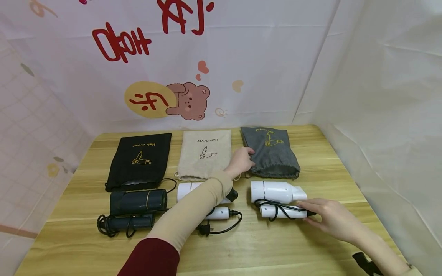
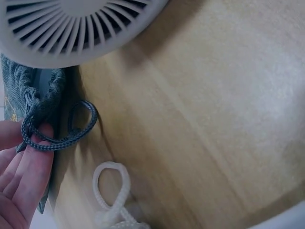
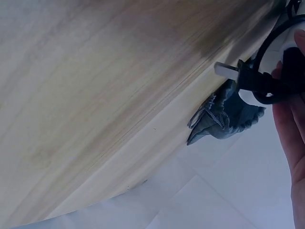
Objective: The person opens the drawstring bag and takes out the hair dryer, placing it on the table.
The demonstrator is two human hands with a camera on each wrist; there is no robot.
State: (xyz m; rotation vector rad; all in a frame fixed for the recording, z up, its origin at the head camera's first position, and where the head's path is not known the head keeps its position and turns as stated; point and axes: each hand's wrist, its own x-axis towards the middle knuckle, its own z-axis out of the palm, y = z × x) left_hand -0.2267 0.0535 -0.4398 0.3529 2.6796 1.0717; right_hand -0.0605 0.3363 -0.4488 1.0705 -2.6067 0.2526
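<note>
At the back right lies a grey drawstring bag (image 1: 272,153) printed "Hair Dryer", its gathered mouth towards me. My left hand (image 1: 240,161) pinches the bag's left edge near the mouth, beside the dark drawstring loop (image 2: 86,125). In front of the bag lies a white hair dryer (image 1: 276,191), its handle folded alongside the barrel and its black cord wound round the handle. The fingers of my right hand (image 1: 329,218) grip the cord end of that handle. The black plug (image 3: 252,78) sticks out beside those fingers in the right wrist view.
A black bag (image 1: 141,159) and a beige bag (image 1: 206,155) lie to the left. Before them are a black hair dryer (image 1: 138,202) and another white hair dryer (image 1: 221,213), partly hidden by my left sleeve. White sheets (image 1: 269,96) stand behind the wooden table (image 1: 241,253) and along its sides.
</note>
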